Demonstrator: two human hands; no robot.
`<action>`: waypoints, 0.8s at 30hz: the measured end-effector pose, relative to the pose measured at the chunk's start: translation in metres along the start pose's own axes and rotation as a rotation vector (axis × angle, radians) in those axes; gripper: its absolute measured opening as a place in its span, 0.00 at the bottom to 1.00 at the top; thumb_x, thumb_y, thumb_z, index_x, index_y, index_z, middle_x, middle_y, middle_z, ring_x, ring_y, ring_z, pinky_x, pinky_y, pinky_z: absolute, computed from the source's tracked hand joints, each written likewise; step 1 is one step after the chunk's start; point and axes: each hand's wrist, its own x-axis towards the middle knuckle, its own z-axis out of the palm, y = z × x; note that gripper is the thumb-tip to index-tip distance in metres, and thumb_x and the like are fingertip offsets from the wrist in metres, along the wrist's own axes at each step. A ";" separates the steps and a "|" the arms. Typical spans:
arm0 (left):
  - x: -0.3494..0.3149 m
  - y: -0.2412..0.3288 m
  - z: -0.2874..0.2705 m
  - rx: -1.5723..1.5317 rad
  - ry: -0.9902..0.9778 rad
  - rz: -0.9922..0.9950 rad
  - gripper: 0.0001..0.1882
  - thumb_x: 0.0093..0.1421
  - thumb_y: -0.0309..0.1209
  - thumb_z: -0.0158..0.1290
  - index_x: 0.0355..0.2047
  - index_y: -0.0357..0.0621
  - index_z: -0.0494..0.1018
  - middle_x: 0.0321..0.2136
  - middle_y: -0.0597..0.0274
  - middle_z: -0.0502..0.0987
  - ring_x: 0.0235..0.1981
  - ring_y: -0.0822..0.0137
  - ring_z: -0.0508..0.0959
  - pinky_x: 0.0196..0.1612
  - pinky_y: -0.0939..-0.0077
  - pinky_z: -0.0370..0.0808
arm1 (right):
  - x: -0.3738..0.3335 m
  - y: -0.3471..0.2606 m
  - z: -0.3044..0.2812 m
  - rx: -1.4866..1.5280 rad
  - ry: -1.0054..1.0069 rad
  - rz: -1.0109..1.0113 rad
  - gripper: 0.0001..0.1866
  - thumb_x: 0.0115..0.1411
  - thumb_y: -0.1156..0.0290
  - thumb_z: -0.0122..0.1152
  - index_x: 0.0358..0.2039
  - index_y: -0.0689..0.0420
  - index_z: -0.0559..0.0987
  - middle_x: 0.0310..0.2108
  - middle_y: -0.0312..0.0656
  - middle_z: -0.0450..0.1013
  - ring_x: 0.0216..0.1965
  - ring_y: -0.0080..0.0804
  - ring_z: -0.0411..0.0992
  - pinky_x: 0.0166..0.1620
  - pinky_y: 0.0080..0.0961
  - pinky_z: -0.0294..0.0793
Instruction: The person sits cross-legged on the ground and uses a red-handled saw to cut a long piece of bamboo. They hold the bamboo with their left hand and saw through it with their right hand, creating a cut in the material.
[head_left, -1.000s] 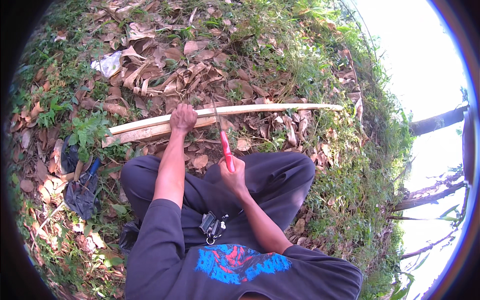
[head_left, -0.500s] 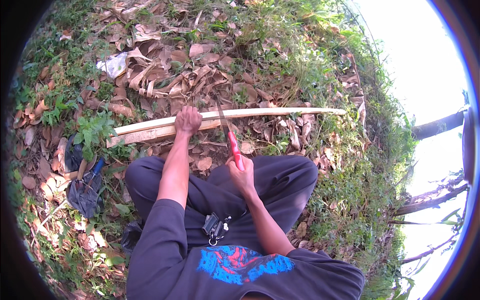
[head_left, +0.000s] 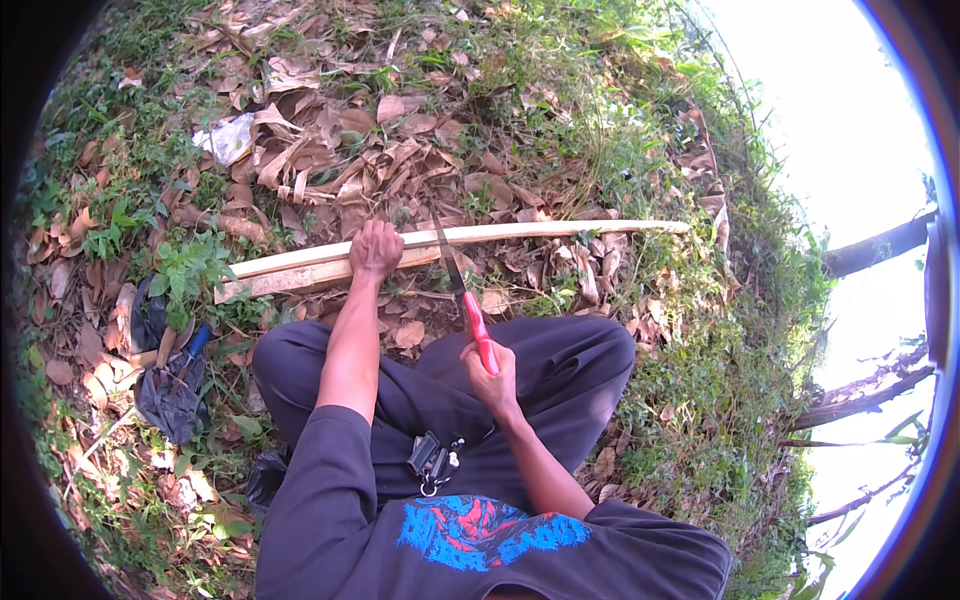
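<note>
A long pale wooden strip [head_left: 560, 229] lies across the ground in front of my crossed legs. Along its near side on the left runs a shorter, thicker wooden piece [head_left: 290, 278]. My left hand [head_left: 377, 250] is closed over both pieces and holds them down. In my right hand [head_left: 490, 372] is the red handle of a handsaw [head_left: 449, 262], gripped with the fingers wrapped round it. The saw's dark blade crosses the long strip just right of my left hand, by the shorter piece's right end, its tip pointing away from me.
At the left lies a black plastic bag [head_left: 170, 400] with tools on it, one with a blue handle [head_left: 198, 340]. A crumpled white wrapper [head_left: 226, 138] sits among dry leaves [head_left: 400, 160]. Grass and weeds surround me. Keys [head_left: 432, 462] rest on my lap.
My right hand has drawn the saw a little back toward me and slightly to the right. My left hand stays on the wood, nearly unmoved.
</note>
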 end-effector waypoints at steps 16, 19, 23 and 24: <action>-0.001 0.001 -0.001 0.005 0.030 0.021 0.11 0.58 0.36 0.48 0.25 0.44 0.73 0.28 0.55 0.77 0.35 0.56 0.77 0.37 0.59 0.76 | -0.033 -0.007 -0.004 0.055 -0.011 0.023 0.07 0.57 0.78 0.52 0.24 0.64 0.77 0.15 0.28 0.65 0.16 0.14 0.62 0.22 0.18 0.60; 0.001 0.000 0.003 0.003 0.018 0.012 0.11 0.58 0.36 0.48 0.24 0.43 0.73 0.28 0.54 0.77 0.35 0.56 0.77 0.37 0.59 0.75 | -0.026 -0.023 -0.003 0.013 -0.047 0.026 0.07 0.57 0.77 0.52 0.25 0.64 0.78 0.14 0.29 0.65 0.16 0.14 0.61 0.22 0.19 0.61; 0.002 0.002 0.004 0.005 0.011 0.051 0.12 0.59 0.36 0.47 0.24 0.43 0.73 0.27 0.53 0.77 0.34 0.54 0.77 0.37 0.58 0.75 | -0.029 -0.014 0.006 0.032 -0.038 -0.039 0.07 0.56 0.77 0.53 0.25 0.65 0.78 0.15 0.30 0.66 0.18 0.15 0.61 0.23 0.19 0.62; 0.001 -0.004 0.004 0.020 0.026 0.067 0.12 0.59 0.36 0.47 0.24 0.43 0.73 0.27 0.53 0.77 0.33 0.54 0.76 0.37 0.58 0.75 | -0.029 -0.013 0.007 0.024 -0.034 -0.052 0.07 0.56 0.77 0.53 0.25 0.65 0.78 0.15 0.30 0.66 0.18 0.15 0.62 0.24 0.20 0.62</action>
